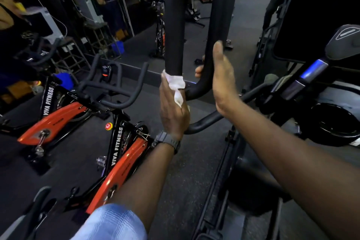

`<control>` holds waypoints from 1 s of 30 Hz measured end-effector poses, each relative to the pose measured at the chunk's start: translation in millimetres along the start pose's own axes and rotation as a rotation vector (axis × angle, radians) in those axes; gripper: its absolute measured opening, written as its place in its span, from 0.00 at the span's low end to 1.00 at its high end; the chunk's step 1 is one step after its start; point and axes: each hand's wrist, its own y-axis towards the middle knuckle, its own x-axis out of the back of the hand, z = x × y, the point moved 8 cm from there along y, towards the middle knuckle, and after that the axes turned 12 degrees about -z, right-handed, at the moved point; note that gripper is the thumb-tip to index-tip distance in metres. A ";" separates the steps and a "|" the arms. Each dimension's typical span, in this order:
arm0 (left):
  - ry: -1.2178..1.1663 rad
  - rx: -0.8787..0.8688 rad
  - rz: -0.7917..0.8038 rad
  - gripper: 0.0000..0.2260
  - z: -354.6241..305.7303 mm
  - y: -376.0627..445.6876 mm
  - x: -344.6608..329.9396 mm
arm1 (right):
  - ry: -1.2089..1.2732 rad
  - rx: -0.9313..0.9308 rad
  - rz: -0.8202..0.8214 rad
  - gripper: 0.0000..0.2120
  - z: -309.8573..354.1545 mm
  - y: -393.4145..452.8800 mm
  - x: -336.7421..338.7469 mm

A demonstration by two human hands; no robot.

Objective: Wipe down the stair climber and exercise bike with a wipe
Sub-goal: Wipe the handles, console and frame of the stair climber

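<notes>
A black U-shaped handlebar (175,25) of the stair climber rises in front of me. My left hand (173,111), a dark watch on its wrist, grips the left tube of the bar with a white wipe (176,84) wrapped between palm and tube. My right hand (222,80) holds the right tube near the bend; its fingertips show round the far side. An orange and black exercise bike (120,161) marked VIVA FITNESS stands at lower left, its black handlebars (115,87) beside my left hand.
The climber's dark console (315,15) and side rail (303,80) fill the right. A mirror wall (68,15) at the left reflects the bike and some shelving. Dark rubber floor (191,171) runs between the bike and the climber's base (224,191).
</notes>
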 end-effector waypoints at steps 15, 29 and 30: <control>0.510 -0.285 0.149 0.35 82.8 -104.3 -6.1 | -0.770 0.229 0.628 0.21 -124.3 -42.5 -0.1; 0.788 -0.699 0.590 0.30 78.0 -162.2 -51.8 | -1.508 0.710 0.736 0.40 -201.0 -0.1 64.6; 0.808 -0.652 0.603 0.29 74.3 -157.3 -62.6 | -1.540 0.707 0.716 0.41 -202.8 5.7 69.7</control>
